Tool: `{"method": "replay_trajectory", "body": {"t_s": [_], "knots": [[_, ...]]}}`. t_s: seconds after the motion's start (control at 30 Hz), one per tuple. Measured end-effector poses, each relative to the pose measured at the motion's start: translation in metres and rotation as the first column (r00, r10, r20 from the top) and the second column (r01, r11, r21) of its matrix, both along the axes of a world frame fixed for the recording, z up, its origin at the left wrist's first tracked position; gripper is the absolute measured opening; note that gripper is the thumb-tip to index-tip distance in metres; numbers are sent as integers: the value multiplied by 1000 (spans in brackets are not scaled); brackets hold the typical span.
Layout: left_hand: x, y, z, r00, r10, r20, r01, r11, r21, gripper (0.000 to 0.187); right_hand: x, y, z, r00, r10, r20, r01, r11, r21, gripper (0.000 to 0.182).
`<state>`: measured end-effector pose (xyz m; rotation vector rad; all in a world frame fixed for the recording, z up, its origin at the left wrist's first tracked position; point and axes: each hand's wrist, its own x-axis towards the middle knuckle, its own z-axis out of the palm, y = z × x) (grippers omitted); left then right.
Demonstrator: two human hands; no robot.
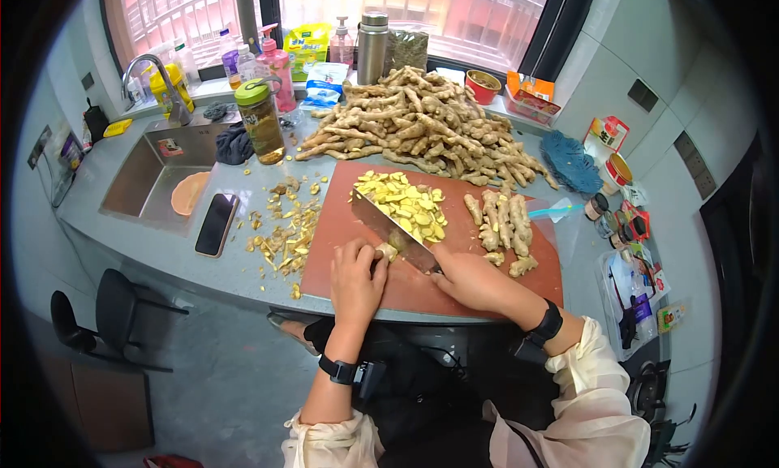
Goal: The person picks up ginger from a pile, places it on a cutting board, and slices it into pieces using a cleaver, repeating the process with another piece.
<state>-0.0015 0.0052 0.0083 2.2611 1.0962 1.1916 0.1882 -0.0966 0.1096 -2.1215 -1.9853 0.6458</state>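
My right hand (471, 277) is closed round the handle of a cleaver (389, 225), whose wide blade slants up and left across the reddish-brown cutting board (454, 294). My left hand (357, 275) has its fingers curled on a piece of ginger root (388, 251) just left of the blade. Beyond the blade lies a heap of yellow ginger slices (402, 199). Several whole ginger roots (507, 223) rest on the board's right side. Behind the board rises a big pile of unpeeled ginger (430, 119).
Ginger scraps (284, 237) litter the counter left of the board, near a phone (217, 225). A lidded tea bottle (261, 127) stands by the sink (134, 184). At right are a blue mesh cloth (570, 160) and small jars (596, 206). A steel thermos (373, 48) stands at the window.
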Motion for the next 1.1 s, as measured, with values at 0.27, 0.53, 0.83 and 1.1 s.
{"method": "replay_trajectory", "body": {"t_s": [0.27, 0.53, 0.83, 1.1], "knots": [[1, 0, 1, 999, 23, -31, -23, 999, 23, 18, -11, 56, -23, 997, 66, -43, -61, 992, 111, 32], [-1, 0, -1, 1000, 26, 0, -26, 999, 19, 16, 7, -2, -2, 998, 59, -36, -58, 998, 31, 32], [-1, -1, 1, 1000, 16, -15, -16, 1000, 19, 15, -5, 26, -11, 1000, 9, -7, -9, 1000, 30, 32], [-3, 2, -3, 999, -16, 42, 13, 997, 74, 12, 12, 43, -6, 999, 1, -44, 3, 995, 97, 38]]}}
